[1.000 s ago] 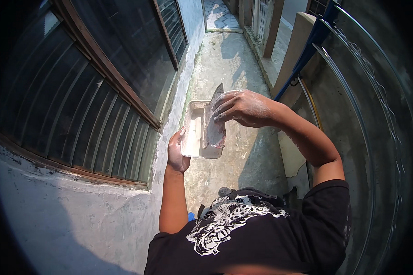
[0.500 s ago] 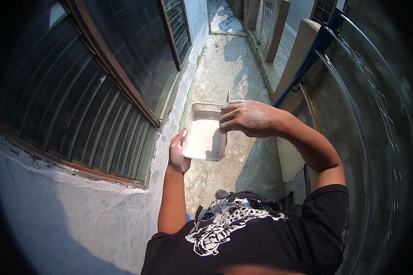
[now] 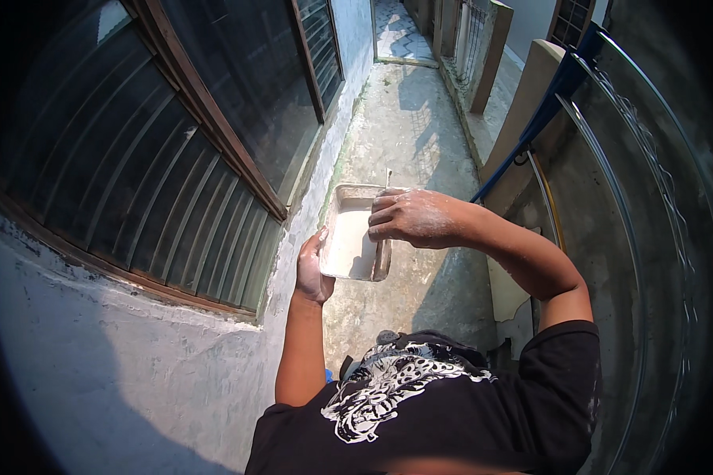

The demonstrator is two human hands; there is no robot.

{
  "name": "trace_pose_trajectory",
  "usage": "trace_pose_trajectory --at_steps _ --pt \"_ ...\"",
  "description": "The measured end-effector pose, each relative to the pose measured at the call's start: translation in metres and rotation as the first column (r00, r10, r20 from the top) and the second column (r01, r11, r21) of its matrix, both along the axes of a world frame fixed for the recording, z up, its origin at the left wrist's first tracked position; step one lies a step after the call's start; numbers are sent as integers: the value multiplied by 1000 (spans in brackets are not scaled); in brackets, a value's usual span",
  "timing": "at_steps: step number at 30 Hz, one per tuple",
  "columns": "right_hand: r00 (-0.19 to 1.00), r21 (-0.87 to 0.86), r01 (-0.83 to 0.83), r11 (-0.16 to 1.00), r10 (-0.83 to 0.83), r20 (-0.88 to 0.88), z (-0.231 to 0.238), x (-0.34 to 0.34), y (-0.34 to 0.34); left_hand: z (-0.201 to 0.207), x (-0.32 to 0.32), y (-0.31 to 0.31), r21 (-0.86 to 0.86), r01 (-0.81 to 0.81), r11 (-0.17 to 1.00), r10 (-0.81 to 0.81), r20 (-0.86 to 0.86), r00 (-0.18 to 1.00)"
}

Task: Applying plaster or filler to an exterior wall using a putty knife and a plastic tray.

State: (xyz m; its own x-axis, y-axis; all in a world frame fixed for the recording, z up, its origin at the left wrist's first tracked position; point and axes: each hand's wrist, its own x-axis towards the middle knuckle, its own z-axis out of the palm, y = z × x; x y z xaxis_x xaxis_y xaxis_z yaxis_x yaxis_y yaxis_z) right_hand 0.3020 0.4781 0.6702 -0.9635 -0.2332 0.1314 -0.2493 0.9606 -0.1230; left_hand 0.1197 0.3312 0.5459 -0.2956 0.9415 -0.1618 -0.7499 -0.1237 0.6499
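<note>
A rectangular tray [image 3: 341, 273] with a white, paint-like layer inside is held out in front of me over the walkway. My left hand [image 3: 314, 269], smeared with white, grips its left side near the close corner. My right hand [image 3: 410, 218], also dusted white, is closed above the tray's right rim. From its far side pokes the end of a thin tool [image 3: 388, 179]. The rest of that tool is hidden by my fingers, so its kind cannot be told.
Louvred glass windows [image 3: 214, 229] in brown wooden frames line the pale, patchy wall [image 3: 158, 372] on my left. At right stand a blue post [image 3: 535, 119] and curved metal rods [image 3: 610, 182] by a grey wall. The concrete walkway [image 3: 400, 134] runs ahead to patterned tiles [image 3: 404, 36].
My right hand has shifted slightly left and toward me, further over the tray. The tool's tip sits a little lower in view. My left hand keeps its hold on the tray.
</note>
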Motion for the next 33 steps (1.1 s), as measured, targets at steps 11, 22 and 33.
trace_pose_trajectory --at_steps 11,22,33 --pt "997 -2 7 1000 -7 -82 16 -6 11 -3 -14 -6 -15 -47 999 45 -87 995" --pt "1000 21 -16 1000 16 12 8 -14 -3 9 -5 -7 48 2 999 -3 31 1000" --pt "995 -29 -30 999 27 -101 27 -26 12 8 -13 -9 28 -106 994 109 -135 985"
